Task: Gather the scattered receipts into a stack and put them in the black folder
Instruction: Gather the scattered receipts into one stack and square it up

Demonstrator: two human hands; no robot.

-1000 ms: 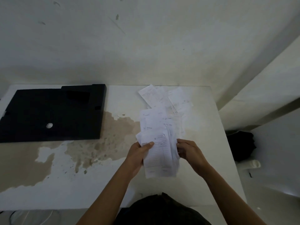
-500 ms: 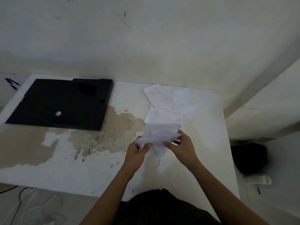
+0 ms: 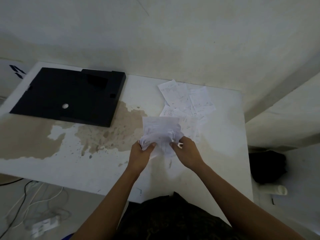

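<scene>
Left hand (image 3: 141, 154) pinches the near left edge of the receipt stack (image 3: 161, 134), thumb on top. Right hand (image 3: 187, 151) grips its near right edge, fingers curled under. Stack blurred, held just above the table (image 3: 225, 153). More receipts (image 3: 187, 99) lie scattered farther off. Black folder (image 3: 69, 96) lies closed, far left.

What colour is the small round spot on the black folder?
Silvery grey, a small round spot on the black folder, seen in the head view.
</scene>
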